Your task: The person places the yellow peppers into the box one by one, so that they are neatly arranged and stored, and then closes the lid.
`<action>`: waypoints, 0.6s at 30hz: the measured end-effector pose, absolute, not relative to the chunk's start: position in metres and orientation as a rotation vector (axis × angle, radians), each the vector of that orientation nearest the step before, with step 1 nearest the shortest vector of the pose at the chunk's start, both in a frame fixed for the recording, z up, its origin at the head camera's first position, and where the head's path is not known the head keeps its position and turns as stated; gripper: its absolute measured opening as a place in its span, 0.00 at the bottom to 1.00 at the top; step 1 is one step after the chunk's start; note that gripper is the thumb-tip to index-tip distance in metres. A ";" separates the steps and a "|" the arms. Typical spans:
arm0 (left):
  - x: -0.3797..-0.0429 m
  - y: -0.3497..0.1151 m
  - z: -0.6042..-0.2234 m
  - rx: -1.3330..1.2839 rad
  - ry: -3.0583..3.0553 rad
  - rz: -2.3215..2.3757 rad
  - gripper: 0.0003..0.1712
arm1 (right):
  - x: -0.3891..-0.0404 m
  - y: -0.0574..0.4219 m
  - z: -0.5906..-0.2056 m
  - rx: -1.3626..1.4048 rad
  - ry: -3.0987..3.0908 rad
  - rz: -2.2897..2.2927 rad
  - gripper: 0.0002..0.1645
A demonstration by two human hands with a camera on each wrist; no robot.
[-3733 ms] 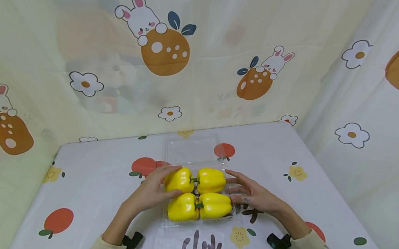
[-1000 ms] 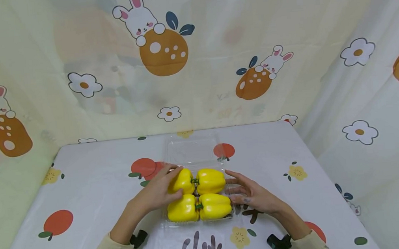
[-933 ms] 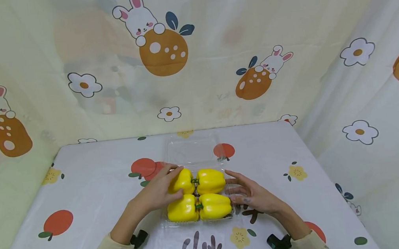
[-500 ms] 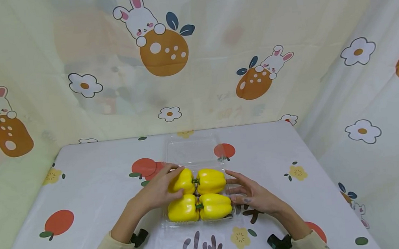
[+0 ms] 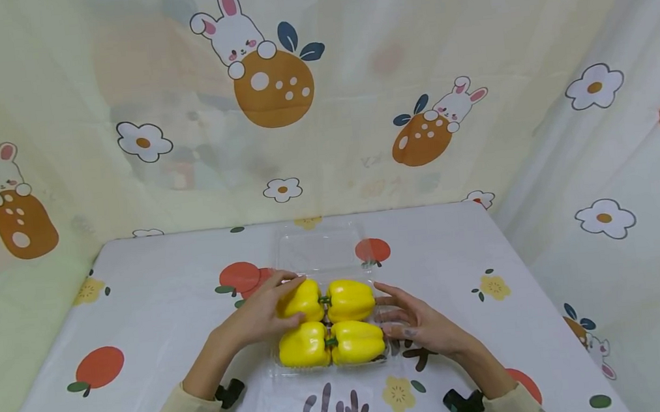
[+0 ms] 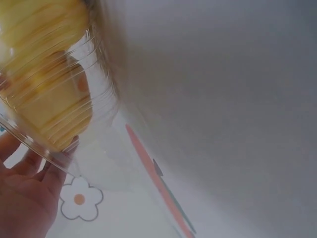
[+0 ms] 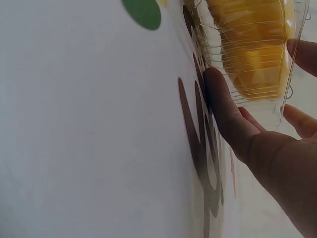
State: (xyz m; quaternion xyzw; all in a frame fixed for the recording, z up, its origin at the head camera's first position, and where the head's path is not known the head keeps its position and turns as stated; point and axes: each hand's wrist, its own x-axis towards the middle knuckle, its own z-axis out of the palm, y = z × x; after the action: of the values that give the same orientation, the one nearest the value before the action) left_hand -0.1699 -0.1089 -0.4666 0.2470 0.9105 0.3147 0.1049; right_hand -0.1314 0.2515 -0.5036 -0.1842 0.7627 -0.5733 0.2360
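Several yellow bell peppers with green stems lie in two rows in a clear plastic clamshell box [image 5: 335,367], in the middle of the head view. My left hand [image 5: 257,314] holds the back left bell pepper [image 5: 310,301], thumb on its near side and fingers over its far side. The front left pepper [image 5: 303,346] lies just below that thumb. My right hand [image 5: 419,319] rests its loosely spread fingers against the box's right side, beside the back right pepper [image 5: 350,299] and the front right pepper [image 5: 357,341]. In the right wrist view, the fingers touch the box's ribbed wall [image 7: 252,54].
The box's clear lid [image 5: 318,247] lies folded back behind the peppers. Beneath everything is a white tablecloth [image 5: 161,299] printed with fruit and flowers. A rabbit-patterned curtain [image 5: 353,132] hangs behind and at both sides. Black wrist pieces [image 5: 464,403] are at both cuffs.
Compared with the oldest frame, my left hand has moved slightly right and covers more of the back left pepper. My right hand and the other peppers keep their places.
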 end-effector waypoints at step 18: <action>-0.169 -0.112 -0.469 0.849 2.706 0.921 0.41 | -0.133 0.251 -0.506 -0.496 2.108 -1.558 0.49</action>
State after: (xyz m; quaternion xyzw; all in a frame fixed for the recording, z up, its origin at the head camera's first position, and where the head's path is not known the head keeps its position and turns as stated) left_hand -0.1695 -0.1119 -0.4692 0.2839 0.9046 0.3078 0.0798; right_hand -0.1326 0.2511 -0.5057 -0.1809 0.7682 -0.5676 0.2346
